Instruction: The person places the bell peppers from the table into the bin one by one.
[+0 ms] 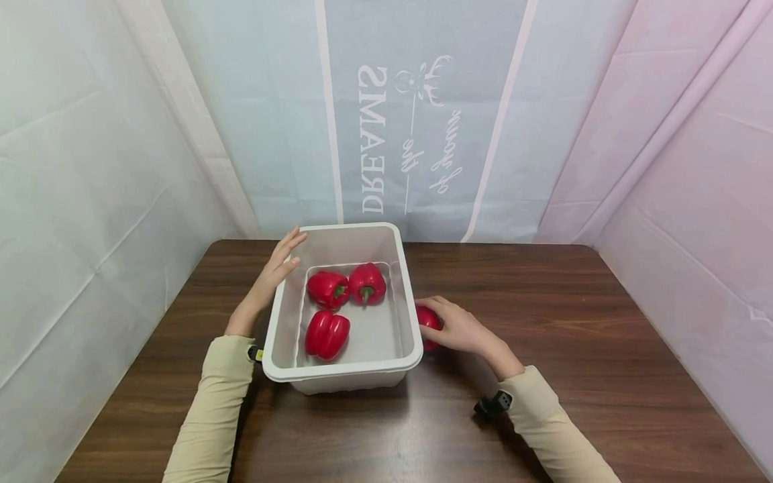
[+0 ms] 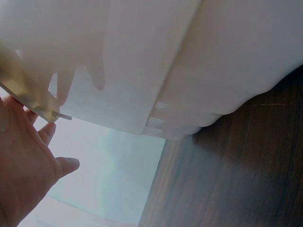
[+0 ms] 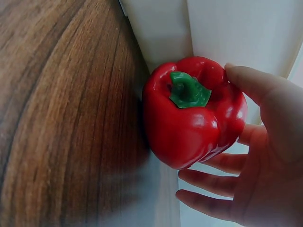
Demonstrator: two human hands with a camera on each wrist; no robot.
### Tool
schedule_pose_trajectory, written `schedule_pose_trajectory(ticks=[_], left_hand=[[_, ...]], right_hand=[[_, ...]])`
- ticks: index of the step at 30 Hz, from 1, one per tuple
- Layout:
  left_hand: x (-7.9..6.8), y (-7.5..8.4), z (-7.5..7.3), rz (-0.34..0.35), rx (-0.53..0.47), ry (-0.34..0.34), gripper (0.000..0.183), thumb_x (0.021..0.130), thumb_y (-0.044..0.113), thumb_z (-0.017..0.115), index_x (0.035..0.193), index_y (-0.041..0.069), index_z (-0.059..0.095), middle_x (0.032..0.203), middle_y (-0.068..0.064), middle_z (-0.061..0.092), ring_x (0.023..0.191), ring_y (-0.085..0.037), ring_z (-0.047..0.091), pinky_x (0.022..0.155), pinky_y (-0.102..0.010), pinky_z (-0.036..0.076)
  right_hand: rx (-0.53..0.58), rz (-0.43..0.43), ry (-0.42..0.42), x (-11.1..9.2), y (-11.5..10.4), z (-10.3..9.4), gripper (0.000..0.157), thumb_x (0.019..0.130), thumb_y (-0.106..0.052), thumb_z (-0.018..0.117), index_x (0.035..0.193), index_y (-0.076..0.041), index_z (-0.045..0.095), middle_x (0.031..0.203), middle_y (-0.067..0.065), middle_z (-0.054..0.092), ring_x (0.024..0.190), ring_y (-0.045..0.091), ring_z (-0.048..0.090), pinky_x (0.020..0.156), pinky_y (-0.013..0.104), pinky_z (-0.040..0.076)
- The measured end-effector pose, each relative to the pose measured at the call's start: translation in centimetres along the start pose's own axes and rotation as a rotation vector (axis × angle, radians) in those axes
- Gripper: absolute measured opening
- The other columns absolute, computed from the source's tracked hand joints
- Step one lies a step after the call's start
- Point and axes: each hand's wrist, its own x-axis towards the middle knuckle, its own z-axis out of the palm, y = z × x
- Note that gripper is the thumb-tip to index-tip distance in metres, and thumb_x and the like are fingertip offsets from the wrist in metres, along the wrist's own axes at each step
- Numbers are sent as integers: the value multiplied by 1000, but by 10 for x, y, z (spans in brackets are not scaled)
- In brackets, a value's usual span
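Observation:
Beside the right wall of a white plastic bin (image 1: 338,382), my right hand (image 1: 455,325) grips a glossy red bell pepper (image 3: 182,127) low over the table. Its thumb lies on one side near the green stem (image 3: 189,90), the fingers round the other side; in the head view the hand covers part of the pepper. My left hand (image 1: 274,278) rests at the bin's left rim with fingers extended, holding nothing. Inside the bin lie three more red bell peppers: one at the back left (image 1: 328,288), one at the back right (image 1: 367,283) and one at the front left (image 1: 327,335).
A dark wood-grain table (image 1: 543,295) carries the bin left of its middle. White cloth walls (image 1: 78,174) stand along both sides, and a pale printed curtain (image 1: 423,134) hangs behind the far edge. Each wrist wears a small camera, such as the black one (image 1: 494,404) at the right.

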Motion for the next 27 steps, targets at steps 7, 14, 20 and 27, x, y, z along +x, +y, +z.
schedule_pose_trajectory(ticks=[7,14,20,27], left_hand=[[1,0,0,-5,3,1,50,93,7,39,141,-5,31,154,-18,10,142,-33,2,107,-65,2],[1,0,0,-6,8,0,50,93,7,39,140,-5,31,154,-19,10,142,-33,2,107,-64,3],[1,1,0,-2,26,7,49,93,6,38,140,-7,31,153,-20,10,141,-36,1,107,-64,2],[0,2,0,-6,18,-2,50,93,6,39,140,-7,31,153,-22,9,141,-36,1,106,-65,2]], right_hand=[[14,11,-20,-1,0,-2,55,85,-41,62,132,-15,51,119,6,56,97,18,56,75,33,52],[18,-6,-22,-1,0,-2,56,84,-43,62,132,-15,50,118,6,56,97,18,56,74,32,52],[28,16,-37,-1,1,-1,60,80,-44,66,132,-19,50,118,3,55,99,18,55,75,33,52],[25,15,-31,-1,3,0,62,78,-47,68,131,-20,51,116,2,55,99,17,55,75,33,52]])
